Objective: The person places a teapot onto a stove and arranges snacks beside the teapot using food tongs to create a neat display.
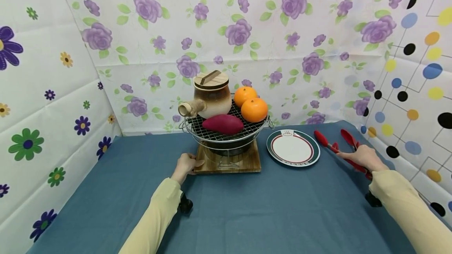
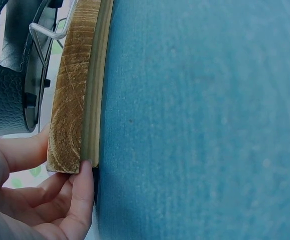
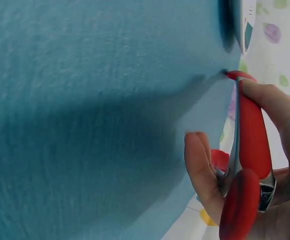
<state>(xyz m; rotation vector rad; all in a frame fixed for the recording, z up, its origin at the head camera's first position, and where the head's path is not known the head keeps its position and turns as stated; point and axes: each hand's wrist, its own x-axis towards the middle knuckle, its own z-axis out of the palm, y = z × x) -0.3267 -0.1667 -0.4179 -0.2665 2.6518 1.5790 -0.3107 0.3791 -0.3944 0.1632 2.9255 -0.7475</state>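
Note:
At the front left corner of a wooden board (image 1: 248, 164), my left hand (image 1: 185, 165) pinches the edge, thumb on top and fingers at the underside in the left wrist view. The board carries a black stove (image 2: 7, 100) and a round wire grill (image 1: 226, 138). On the grill are a brown and cream clay pot (image 1: 215, 106) with a wooden lid, two oranges (image 1: 254, 109) and a purple sweet potato (image 1: 223, 124). Far to the right, my right hand (image 1: 365, 157) holds red tongs (image 3: 255, 135), their arms spread. Whether the tongs touch the cloth, I cannot tell.
A white plate (image 1: 294, 148) with a green rim lies between the board and the tongs. Blue cloth (image 1: 268, 214) covers the table. Patterned sheets (image 1: 212, 19) close off the back and both sides.

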